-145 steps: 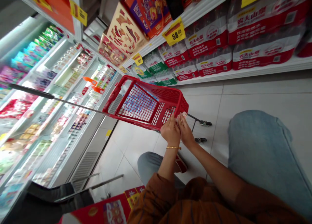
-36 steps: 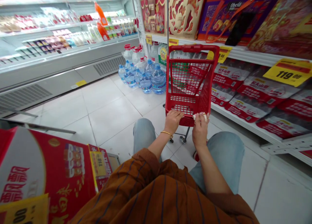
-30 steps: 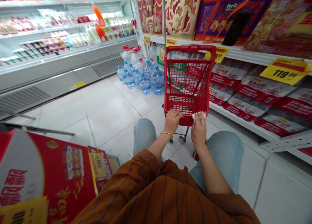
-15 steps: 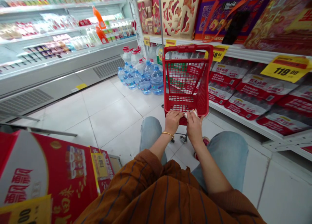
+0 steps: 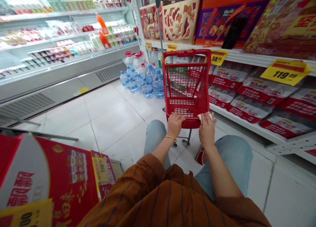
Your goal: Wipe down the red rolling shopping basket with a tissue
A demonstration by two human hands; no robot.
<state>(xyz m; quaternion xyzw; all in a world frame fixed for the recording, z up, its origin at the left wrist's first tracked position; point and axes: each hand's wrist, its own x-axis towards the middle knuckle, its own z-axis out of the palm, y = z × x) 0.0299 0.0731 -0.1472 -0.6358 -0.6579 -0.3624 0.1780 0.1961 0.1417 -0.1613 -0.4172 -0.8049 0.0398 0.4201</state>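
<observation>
In the head view a small red shopping cart (image 5: 186, 79) stands between my knees and the shelf. My left hand (image 5: 175, 122) is closed over the left part of its near rim, with a gold bangle on the wrist. At the right near corner of that rim is my right hand (image 5: 206, 126), its fingers pressing a crumpled white cloth or tissue (image 5: 210, 115) against the rim. Most of the white piece is hidden under the fingers. Through the basket's mesh the shelf goods behind show.
Blue-capped water bottles (image 5: 147, 84) stand on the tiles behind the cart. On the right a shelf (image 5: 247, 125) holds wrapped drink packs and gift boxes. A chilled display case (image 5: 64, 79) runs along the left. Close by on the left lies a large red carton (image 5: 71, 167).
My right hand has slid right along the cart's near rim with the white piece, away from my left hand. My left hand has stayed on the rim.
</observation>
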